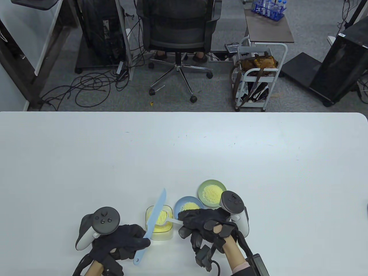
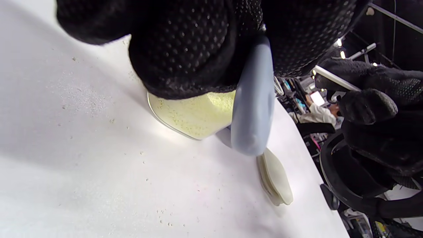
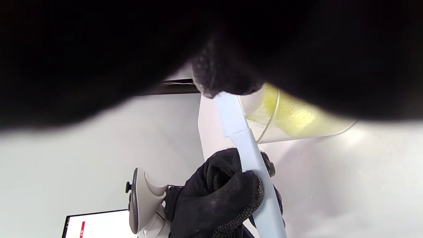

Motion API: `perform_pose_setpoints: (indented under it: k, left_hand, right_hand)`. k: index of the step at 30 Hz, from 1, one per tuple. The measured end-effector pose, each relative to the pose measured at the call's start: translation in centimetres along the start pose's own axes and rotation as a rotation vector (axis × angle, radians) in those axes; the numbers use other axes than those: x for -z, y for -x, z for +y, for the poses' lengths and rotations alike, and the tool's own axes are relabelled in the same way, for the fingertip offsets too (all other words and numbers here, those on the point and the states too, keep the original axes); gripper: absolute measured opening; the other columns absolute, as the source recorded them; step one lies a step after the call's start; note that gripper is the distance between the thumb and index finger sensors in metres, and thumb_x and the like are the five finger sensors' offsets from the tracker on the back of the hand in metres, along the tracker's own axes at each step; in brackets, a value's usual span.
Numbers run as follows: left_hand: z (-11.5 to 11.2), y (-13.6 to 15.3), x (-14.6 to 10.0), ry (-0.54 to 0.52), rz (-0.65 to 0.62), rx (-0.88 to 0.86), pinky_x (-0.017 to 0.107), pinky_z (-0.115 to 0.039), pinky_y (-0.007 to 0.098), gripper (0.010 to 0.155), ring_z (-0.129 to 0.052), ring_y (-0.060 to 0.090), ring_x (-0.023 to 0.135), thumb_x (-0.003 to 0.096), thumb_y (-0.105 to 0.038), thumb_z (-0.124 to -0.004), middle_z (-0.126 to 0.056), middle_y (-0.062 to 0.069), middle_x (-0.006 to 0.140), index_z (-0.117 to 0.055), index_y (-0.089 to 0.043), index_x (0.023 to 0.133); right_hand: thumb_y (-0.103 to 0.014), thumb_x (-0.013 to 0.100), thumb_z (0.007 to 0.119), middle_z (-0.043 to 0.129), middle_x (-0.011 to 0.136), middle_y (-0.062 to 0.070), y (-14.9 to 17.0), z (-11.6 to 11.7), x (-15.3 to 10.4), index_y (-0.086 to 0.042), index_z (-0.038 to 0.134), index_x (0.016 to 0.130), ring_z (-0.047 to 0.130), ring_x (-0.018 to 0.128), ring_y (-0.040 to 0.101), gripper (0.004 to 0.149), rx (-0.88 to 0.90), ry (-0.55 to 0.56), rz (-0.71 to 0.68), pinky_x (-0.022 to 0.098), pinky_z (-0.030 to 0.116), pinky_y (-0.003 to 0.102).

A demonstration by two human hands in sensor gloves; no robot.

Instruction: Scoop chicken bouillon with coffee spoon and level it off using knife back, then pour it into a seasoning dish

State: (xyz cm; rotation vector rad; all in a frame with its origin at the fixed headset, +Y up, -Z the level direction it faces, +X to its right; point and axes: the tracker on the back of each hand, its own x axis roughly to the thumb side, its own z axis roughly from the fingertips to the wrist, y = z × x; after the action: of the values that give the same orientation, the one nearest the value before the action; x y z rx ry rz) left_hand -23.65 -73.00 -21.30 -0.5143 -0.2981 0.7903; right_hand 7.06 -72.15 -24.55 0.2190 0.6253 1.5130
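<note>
A clear square container (image 1: 159, 223) of yellow chicken bouillon stands near the table's front edge. My left hand (image 1: 126, 241) grips the handle of a light blue plastic knife (image 1: 155, 215), whose blade lies across the container. My right hand (image 1: 201, 221) holds the white coffee spoon (image 1: 169, 220) by its handle, the bowl over the container beside the blade. In the left wrist view the knife handle (image 2: 252, 109) runs down past the container (image 2: 195, 115). In the right wrist view the knife (image 3: 246, 145) crosses the container (image 3: 297, 115). A blue dish (image 1: 188, 204) and a green dish (image 1: 212, 193) each hold bouillon.
Both dishes sit just behind my right hand. Fine spilled grains (image 2: 82, 99) dot the white table (image 1: 184, 149) beside the container. An office chair (image 1: 178, 34) and a white cart (image 1: 256, 77) stand beyond the far edge.
</note>
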Motion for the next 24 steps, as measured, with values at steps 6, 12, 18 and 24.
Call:
perform_pose_setpoints:
  k: [6, 12, 18, 24]
  left_hand:
    - [1.4, 0.7, -0.5, -0.038, 0.019, -0.036, 0.026, -0.082, 0.035, 0.049, -0.101, 0.017, 0.024, 0.0430, -0.042, -0.091, -0.100, 0.010, 0.045, -0.086, -0.005, 0.075]
    - [2.7, 2.9, -0.4, -0.159, 0.132, -0.096, 0.027, -0.082, 0.035, 0.048, -0.102, 0.018, 0.027, 0.0441, -0.040, -0.089, -0.100, 0.011, 0.049, -0.085, -0.005, 0.078]
    - [2.5, 5.5, 0.6, -0.206, 0.336, 0.016, 0.027, -0.082, 0.035, 0.048, -0.103, 0.018, 0.028, 0.0430, -0.039, -0.088, -0.101, 0.011, 0.050, -0.085, -0.006, 0.078]
    - [1.4, 6.9, 1.8, -0.159, 0.457, 0.122, 0.027, -0.083, 0.034, 0.046, -0.103, 0.017, 0.028, 0.0420, -0.039, -0.088, -0.101, 0.010, 0.049, -0.085, -0.008, 0.076]
  right_hand:
    - [-0.011, 0.041, 0.075, 0.091, 0.037, 0.034, 0.1, -0.6, -0.3, 0.013, 0.068, 0.074, 0.097, -0.005, -0.001, 0.042, 0.045, -0.003, -0.023, -0.004, 0.092, 0.029]
    - [-0.011, 0.041, 0.075, 0.090, 0.038, 0.034, 0.0, -0.5, -0.3, 0.013, 0.068, 0.074, 0.097, -0.005, -0.001, 0.042, 0.048, -0.015, -0.028, -0.004, 0.092, 0.029]
    - [-0.011, 0.041, 0.075, 0.090, 0.038, 0.034, 0.0, -0.5, -0.3, 0.013, 0.067, 0.075, 0.097, -0.004, -0.001, 0.042, 0.054, -0.019, -0.038, -0.003, 0.092, 0.029]
    - [-0.011, 0.041, 0.075, 0.090, 0.038, 0.034, 0.0, -0.6, -0.5, 0.012, 0.067, 0.075, 0.097, -0.004, -0.001, 0.042, 0.069, -0.017, -0.052, -0.003, 0.092, 0.029]
